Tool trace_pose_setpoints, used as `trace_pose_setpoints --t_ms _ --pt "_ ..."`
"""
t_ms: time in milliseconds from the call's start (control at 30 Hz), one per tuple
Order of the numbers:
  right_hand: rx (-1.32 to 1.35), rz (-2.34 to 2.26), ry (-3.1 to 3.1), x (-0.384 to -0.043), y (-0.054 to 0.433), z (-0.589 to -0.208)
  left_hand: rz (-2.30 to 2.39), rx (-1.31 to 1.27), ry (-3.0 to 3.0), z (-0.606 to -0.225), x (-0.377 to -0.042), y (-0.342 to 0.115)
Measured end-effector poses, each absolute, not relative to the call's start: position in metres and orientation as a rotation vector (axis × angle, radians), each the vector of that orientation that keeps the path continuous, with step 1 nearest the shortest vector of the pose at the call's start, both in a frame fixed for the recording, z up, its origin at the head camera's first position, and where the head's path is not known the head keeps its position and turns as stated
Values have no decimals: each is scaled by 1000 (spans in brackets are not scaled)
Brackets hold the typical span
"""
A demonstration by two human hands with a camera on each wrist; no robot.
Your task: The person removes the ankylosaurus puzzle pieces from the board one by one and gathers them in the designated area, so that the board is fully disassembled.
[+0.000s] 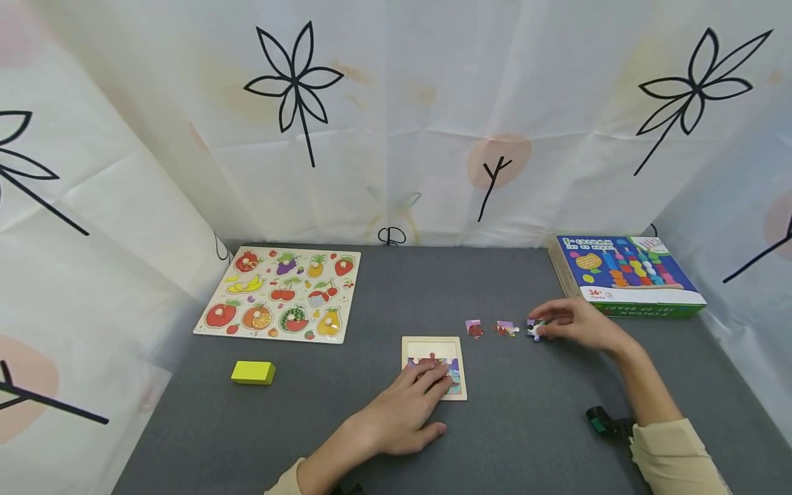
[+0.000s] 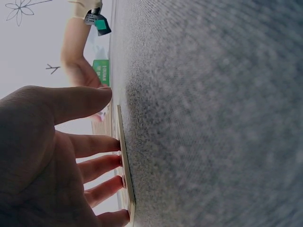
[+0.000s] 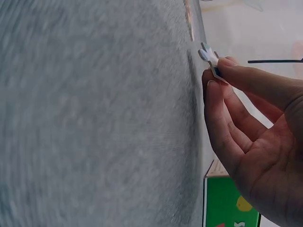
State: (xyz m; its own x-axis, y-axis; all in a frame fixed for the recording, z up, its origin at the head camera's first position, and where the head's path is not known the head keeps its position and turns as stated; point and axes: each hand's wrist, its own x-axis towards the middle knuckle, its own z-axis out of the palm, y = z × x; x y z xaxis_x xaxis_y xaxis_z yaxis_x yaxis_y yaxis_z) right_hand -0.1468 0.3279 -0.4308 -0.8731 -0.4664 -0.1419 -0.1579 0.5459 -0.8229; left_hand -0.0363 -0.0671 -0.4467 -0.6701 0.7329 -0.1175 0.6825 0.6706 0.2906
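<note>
One puzzle piece between fingers

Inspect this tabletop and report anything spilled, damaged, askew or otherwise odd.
Nothing stands out: I see no spill or damage. Two loose puzzle pieces lie right of the partly filled puzzle tray, and the right hand pinches another piece, which looks normal mid-assembly. The left hand rests on the puzzle tray.
</note>
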Motion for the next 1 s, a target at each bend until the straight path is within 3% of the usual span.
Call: trace_pose_setpoints --t_ms 1000 --pt "-491 -1108 2625 -142 332 -433 341 1147 2653 -445 -37 -68"
